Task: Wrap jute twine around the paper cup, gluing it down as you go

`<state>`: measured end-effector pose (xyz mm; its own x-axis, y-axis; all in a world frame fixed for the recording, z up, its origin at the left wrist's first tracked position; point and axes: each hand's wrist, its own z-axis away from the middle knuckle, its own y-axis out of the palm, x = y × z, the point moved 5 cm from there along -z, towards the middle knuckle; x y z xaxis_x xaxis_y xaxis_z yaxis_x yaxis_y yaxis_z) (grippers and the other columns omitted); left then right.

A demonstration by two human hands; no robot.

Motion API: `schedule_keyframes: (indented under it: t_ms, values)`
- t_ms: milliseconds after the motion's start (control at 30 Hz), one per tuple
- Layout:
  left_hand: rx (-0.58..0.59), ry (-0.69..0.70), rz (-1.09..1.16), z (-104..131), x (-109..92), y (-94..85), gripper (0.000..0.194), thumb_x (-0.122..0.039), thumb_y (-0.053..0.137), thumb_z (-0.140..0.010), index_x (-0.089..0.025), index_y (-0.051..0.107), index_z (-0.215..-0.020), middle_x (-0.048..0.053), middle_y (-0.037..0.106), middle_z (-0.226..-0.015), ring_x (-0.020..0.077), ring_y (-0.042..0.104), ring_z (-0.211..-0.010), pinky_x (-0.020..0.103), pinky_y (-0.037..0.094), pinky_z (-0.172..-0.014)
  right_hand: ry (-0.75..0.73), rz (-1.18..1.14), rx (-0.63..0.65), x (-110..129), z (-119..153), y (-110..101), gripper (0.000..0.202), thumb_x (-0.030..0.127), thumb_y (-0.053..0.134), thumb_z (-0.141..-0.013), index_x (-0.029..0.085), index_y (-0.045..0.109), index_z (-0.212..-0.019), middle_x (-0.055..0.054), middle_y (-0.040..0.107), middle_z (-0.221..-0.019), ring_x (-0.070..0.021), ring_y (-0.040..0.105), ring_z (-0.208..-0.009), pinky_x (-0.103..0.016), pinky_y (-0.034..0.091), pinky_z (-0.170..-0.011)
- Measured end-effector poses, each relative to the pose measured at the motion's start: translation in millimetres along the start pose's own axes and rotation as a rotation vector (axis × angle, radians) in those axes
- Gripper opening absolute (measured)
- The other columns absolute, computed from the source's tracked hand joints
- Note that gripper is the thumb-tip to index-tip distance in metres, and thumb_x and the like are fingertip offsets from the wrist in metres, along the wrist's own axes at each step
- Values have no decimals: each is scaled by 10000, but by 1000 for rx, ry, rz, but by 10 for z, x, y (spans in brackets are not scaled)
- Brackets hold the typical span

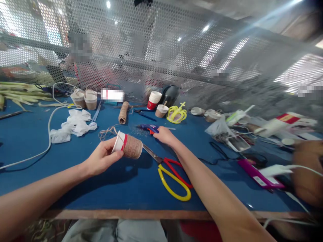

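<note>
Above the worktop (101,193), the fingers of the left hand (101,157) pinch a twine-wrapped cup (133,147), long axis nearly level, mouth left, base right and slightly down, its red band (124,142) unreadable; the right hand (165,135) grips a glue gun (148,127) pointing left

Left forearm (45,189) bare, slanting in from lower left; left wrist (84,168) nearly straight. Left hand (101,157) ungloved, thumb on near side, fingers curled on far side, grip closed. Right forearm (202,169) bare, stretched diagonally from lower right; right wrist (174,142) slightly bent inward. Right hand (164,135) farther forward, back of hand upward, fingers folded in grip. Hands well apart.
</note>
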<state>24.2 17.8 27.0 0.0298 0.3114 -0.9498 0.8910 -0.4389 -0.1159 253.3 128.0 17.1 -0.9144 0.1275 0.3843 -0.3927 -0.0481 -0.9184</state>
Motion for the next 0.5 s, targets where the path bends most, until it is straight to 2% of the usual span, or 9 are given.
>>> schedule_keyframes:
  t_ms: [133,233,300,367,500]
  values:
    - [7,38,-64,-7,5,-16,229,-258,495,-781,-95,600,-902,67,619,-888,169,541,-797,270,425,-749,-26,-182,-55,37,122,-174,238,140,545,-756,80,526,-986,-90,619,-839,-156,589,-695,-289,475,-639]
    - [4,57,-131,-14,9,-33,201,-232,485,-784,-96,601,-874,60,607,-857,169,542,-793,261,430,-731,-116,-342,-69,142,370,-391,245,112,499,-753,116,486,-997,-53,612,-819,-99,570,-633,-219,464,-592]
    - [4,77,-179,-20,7,-41,186,-219,479,-782,-93,603,-840,61,596,-853,171,542,-792,260,434,-723,-183,-432,3,236,581,-478,147,218,495,-778,135,516,-898,-3,580,-654,-85,539,-545,-202,451,-523]
    - [6,100,-217,-29,0,-46,177,-206,475,-777,-90,603,-811,65,589,-867,173,542,-799,261,437,-728,-289,-621,160,366,804,-490,183,304,549,-741,141,525,-822,24,534,-547,-82,493,-467,-199,417,-442]
    - [-18,105,-240,-59,0,-68,167,-172,463,-765,-83,602,-792,68,588,-870,177,550,-814,266,443,-750,-364,-598,250,542,1140,-440,219,342,566,-723,134,557,-792,24,535,-506,-80,483,-433,-203,422,-426]
